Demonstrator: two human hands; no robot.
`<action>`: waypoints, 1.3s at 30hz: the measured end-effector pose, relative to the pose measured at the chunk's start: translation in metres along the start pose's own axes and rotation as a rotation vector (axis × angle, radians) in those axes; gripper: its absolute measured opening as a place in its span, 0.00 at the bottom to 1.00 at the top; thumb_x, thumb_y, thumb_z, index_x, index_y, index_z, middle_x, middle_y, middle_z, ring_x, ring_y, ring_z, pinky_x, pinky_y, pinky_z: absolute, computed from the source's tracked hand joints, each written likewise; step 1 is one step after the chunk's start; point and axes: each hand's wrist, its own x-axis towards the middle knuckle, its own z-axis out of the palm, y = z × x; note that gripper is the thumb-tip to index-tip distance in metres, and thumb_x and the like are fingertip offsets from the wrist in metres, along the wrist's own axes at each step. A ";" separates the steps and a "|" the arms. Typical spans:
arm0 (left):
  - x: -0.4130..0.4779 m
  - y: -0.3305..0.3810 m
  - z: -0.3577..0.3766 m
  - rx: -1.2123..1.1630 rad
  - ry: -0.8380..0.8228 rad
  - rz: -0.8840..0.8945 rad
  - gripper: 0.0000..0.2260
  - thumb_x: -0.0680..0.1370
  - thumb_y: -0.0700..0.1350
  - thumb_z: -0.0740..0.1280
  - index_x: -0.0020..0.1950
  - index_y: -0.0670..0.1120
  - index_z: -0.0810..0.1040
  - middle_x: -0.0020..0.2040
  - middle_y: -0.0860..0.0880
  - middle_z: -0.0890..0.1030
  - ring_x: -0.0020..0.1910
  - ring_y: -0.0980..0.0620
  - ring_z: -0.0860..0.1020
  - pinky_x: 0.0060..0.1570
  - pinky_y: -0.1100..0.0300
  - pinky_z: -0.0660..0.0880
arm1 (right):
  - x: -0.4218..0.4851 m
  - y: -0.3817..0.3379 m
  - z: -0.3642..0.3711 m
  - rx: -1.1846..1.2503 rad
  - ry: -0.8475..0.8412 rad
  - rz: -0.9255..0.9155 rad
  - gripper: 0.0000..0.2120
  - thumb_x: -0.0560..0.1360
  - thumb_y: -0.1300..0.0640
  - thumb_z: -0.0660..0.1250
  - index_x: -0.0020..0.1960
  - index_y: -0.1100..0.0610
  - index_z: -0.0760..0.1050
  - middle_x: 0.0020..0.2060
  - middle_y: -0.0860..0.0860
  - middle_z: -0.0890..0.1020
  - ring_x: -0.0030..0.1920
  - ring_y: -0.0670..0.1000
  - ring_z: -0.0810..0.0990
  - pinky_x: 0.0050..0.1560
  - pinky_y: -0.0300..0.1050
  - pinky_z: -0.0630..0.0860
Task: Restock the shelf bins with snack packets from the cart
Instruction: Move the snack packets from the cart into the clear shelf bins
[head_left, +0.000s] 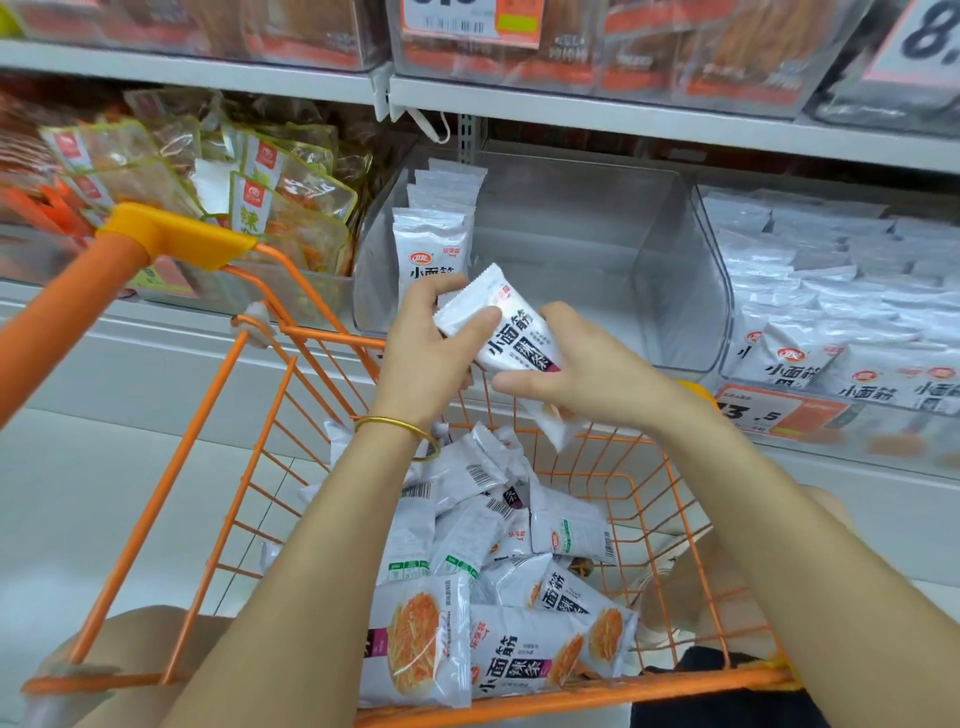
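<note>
Gripping one white packet (511, 338), left hand (426, 358) and right hand (592, 374) curl round it above the cart (675, 682); clear bin (675, 270) at 12 o'clock.

Black characters and a maroon stripe are being displayed on the white foil snack packet (511, 338). The loose white packets (431, 639) in the orange wire cart (67, 306) are being marked by orange noodle pictures, green labels and black barcodes. A thin gold bangle (397, 422) is being worn.
</note>
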 end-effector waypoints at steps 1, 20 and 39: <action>0.002 0.000 -0.003 -0.015 0.033 0.003 0.15 0.75 0.43 0.69 0.60 0.47 0.71 0.48 0.49 0.79 0.37 0.52 0.80 0.32 0.56 0.78 | 0.001 -0.002 -0.003 0.160 -0.114 -0.036 0.10 0.75 0.50 0.68 0.46 0.53 0.69 0.36 0.43 0.74 0.33 0.41 0.72 0.32 0.34 0.69; 0.008 -0.030 -0.015 1.072 0.109 0.087 0.16 0.79 0.54 0.58 0.60 0.46 0.76 0.60 0.48 0.74 0.63 0.45 0.65 0.61 0.54 0.58 | 0.126 -0.005 0.042 0.310 0.199 0.230 0.22 0.62 0.66 0.78 0.54 0.57 0.76 0.52 0.53 0.83 0.53 0.53 0.81 0.55 0.50 0.77; 0.007 -0.030 -0.014 1.058 0.105 0.097 0.16 0.79 0.54 0.58 0.60 0.46 0.75 0.60 0.47 0.74 0.63 0.45 0.65 0.61 0.54 0.55 | 0.133 -0.018 0.044 0.285 0.016 0.391 0.13 0.67 0.63 0.76 0.48 0.61 0.74 0.49 0.54 0.82 0.45 0.52 0.80 0.27 0.36 0.73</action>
